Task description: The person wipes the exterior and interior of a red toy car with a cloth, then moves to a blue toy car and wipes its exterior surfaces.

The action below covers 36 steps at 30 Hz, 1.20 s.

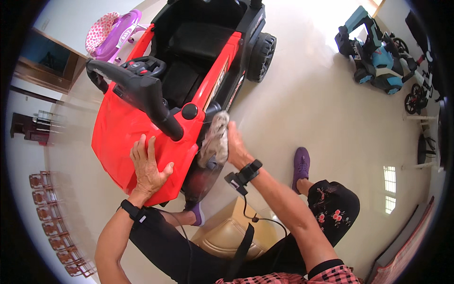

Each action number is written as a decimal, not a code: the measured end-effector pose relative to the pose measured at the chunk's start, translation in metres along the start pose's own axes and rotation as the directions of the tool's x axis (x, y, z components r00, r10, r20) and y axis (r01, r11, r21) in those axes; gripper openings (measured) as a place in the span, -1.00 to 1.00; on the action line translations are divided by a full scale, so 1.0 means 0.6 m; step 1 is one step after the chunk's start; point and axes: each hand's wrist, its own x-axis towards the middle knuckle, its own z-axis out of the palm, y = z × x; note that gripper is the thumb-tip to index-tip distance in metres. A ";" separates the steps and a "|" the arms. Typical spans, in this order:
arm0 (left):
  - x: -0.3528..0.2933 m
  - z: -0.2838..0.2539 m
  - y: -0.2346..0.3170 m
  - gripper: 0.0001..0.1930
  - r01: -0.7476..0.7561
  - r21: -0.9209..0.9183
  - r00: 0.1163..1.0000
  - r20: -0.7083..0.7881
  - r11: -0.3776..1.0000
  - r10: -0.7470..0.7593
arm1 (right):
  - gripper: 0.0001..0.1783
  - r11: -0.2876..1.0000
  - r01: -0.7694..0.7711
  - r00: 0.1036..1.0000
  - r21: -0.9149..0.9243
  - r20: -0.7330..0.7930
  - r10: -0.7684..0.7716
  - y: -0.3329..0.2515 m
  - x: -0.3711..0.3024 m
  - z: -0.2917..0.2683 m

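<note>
A red and black ride-on toy car (116, 130) stands in front of me, its hood toward me. On the red hood lies my left hand (148, 171), open with fingers apart and nothing in it. My right hand (237, 146) grips a crumpled grey-brown rag (216, 137) against the car's right side, just above the black front wheel (202, 182). The rag hides most of that hand's fingers. Between hood and seat rises a black windshield frame (146, 94), with the black steering wheel (153, 67) behind it.
Beneath me is a tan padded stool (231, 227). A purple baby walker (118, 33) stands at the far left. Blue and black ride-on toys (378, 61) and a small bike (417, 94) are at the far right. Wooden chairs (56, 222) line the left wall.
</note>
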 end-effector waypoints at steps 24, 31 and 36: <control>-0.008 0.004 -0.004 -0.04 -0.015 -0.032 0.999 -0.040 0.999 0.013 | -0.60 -0.264 0.327 0.760 -0.907 0.418 -0.498 -0.123 0.039 0.174; -0.005 0.005 -0.003 -0.05 -0.007 -0.028 1.000 -0.027 1.000 0.006 | -0.64 -0.375 0.582 0.506 -0.721 0.683 -0.527 -0.072 -0.023 0.174; -0.006 -0.003 -0.002 -0.04 -0.002 -0.025 1.000 -0.011 1.000 0.002 | -0.49 -0.029 0.628 0.584 -0.778 0.496 -0.642 0.005 -0.071 0.135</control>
